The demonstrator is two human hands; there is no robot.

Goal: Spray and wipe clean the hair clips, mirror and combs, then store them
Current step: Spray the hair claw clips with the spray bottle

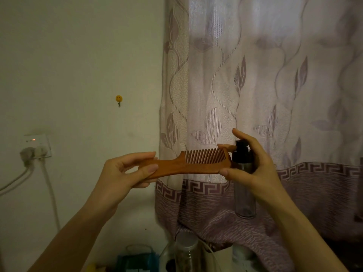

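A wooden comb [188, 164] is held level by its handle in the left hand [121, 173], teeth upward, long axis pointing at the spray bottle [243, 173] gripped just beside its tip by the right hand [253, 163], forefinger over the nozzle.

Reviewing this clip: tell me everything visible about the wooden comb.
The wooden comb is reddish-brown, one piece, with a curved handle and a row of fine teeth pointing up. It is held roughly level in mid-air before the curtain. The left hand pinches its handle; the spray bottle in the right hand is at its toothed end.
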